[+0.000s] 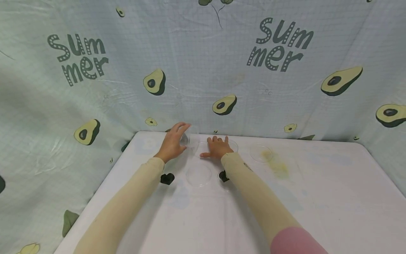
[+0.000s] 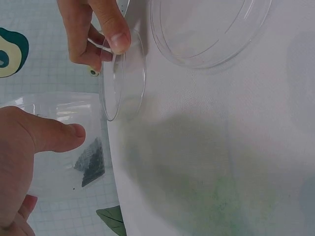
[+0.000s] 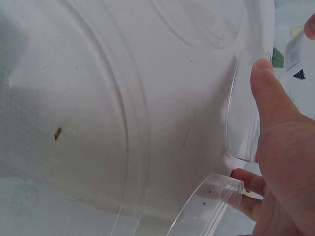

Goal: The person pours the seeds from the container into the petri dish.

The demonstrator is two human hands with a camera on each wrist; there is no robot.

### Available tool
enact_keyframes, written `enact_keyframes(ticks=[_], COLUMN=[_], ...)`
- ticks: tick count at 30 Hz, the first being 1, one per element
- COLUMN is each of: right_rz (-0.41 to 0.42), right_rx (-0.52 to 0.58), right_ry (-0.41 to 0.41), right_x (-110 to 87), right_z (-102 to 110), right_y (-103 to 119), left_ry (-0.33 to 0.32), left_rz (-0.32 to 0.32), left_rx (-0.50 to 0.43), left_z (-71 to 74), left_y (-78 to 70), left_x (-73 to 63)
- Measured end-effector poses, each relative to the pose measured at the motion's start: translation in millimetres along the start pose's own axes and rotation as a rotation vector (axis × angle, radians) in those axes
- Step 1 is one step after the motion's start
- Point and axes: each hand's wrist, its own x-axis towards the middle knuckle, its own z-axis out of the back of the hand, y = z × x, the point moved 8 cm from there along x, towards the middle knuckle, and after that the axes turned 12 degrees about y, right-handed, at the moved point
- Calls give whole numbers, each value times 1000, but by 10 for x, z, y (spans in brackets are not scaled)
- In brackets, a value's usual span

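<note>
My left hand (image 1: 172,143) is at the table's far left edge, holding a clear plastic bag (image 2: 59,179) between thumb and fingers. Dark grey material (image 2: 93,164) lies in one corner of the bag. To its right, my right hand (image 1: 218,149) pinches the rim of a clear petri dish (image 3: 241,118), thumb on the near side and fingers behind. In the left wrist view this dish stands tilted up on edge. A second clear dish (image 3: 211,199) touches the right fingers from below in the right wrist view.
More clear petri dishes lie on the white table (image 1: 317,197): one dish (image 1: 198,175) in front of the hands and another dish (image 1: 261,153) to the right. A yellowish stain (image 1: 279,167) marks the tabletop. A patterned curtain (image 1: 196,63) hangs behind the far edge.
</note>
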Motion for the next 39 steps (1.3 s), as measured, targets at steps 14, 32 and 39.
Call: enact_keyframes(ticks=[14, 32, 39], right_rz=[0, -2, -5], right_rx=[7, -24, -26], right_ry=[13, -23, -27], right_x=[-1, 22, 40], right_z=[-6, -17, -26], right_y=[0, -3, -17], left_ry=[13, 34, 17], left_rz=[-54, -105, -132], left_rx=[80, 213, 218], left_z=[-28, -84, -59], left_y=[-71, -166, -195], left_x=[32, 64, 81])
